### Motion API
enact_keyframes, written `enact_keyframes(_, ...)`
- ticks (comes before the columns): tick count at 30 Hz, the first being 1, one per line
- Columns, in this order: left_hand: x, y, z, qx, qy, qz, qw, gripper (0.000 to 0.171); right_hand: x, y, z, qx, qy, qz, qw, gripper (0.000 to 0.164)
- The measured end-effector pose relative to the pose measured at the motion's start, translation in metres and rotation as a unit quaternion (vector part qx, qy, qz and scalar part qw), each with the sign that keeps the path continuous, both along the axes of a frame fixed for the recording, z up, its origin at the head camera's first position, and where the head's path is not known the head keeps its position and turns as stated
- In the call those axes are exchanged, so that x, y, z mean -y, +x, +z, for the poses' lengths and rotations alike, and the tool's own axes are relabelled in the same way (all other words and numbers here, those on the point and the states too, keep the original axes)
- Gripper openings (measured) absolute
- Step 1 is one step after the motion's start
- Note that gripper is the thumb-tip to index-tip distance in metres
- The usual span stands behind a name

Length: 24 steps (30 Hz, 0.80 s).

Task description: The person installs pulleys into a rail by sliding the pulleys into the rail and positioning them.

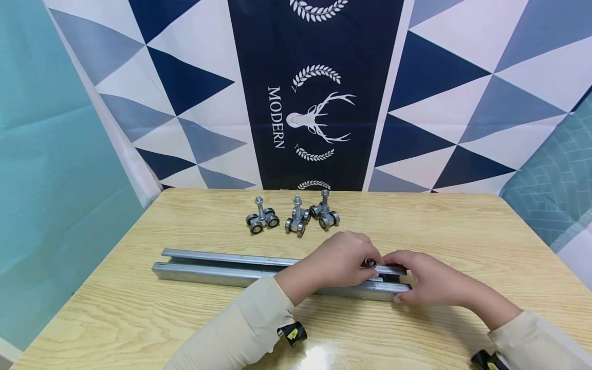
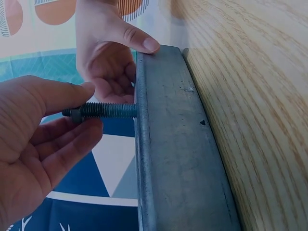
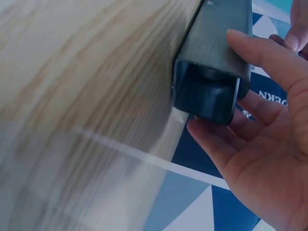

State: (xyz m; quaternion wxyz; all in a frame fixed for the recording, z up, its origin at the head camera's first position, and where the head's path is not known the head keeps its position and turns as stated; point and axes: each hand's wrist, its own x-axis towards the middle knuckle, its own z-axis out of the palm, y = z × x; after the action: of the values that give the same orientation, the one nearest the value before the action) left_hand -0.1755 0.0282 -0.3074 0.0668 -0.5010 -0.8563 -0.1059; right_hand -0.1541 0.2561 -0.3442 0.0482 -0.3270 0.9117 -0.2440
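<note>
A long metal channel rail (image 1: 208, 275) lies across the table with its slot facing up. My left hand (image 1: 342, 259) pinches the threaded bolt (image 2: 110, 110) that stands out of the slot near the rail's right end. A nut (image 2: 76, 115) sits near the bolt's top, between thumb and fingers. Whatever carries the bolt inside the rail is mostly hidden; a dark rounded part shows faintly within the end in the right wrist view. My right hand (image 1: 432, 277) grips the rail's right end, thumb on the near wall and fingers on the far wall. The rail's open end (image 3: 204, 94) faces that wrist.
Behind the rail stand three roller trolleys, each with four-wheel style bases and upright bolts: a left one (image 1: 262, 218), a middle one (image 1: 297, 218) and a right one (image 1: 326, 213). The wooden table (image 1: 115, 303) ends at a patterned cloth (image 1: 319, 103).
</note>
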Motion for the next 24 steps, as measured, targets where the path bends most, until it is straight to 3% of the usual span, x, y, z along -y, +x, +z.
enact_keyframes(8,0.002,0.003,0.001,-0.004,-0.018,0.024,0.9995,0.024,0.009,0.0,0.0,-0.042,0.0,0.023,0.999,0.052)
enact_keyframes(12,0.004,0.004,0.003,0.004,-0.024,0.033,0.9992,0.028,0.012,-0.001,0.002,-0.057,0.011,0.027,0.998,0.056)
enact_keyframes(24,0.029,0.001,0.012,0.075,-0.026,0.059,0.9951,0.049,0.02,0.002,0.011,-0.071,0.076,0.025,0.994,0.056)
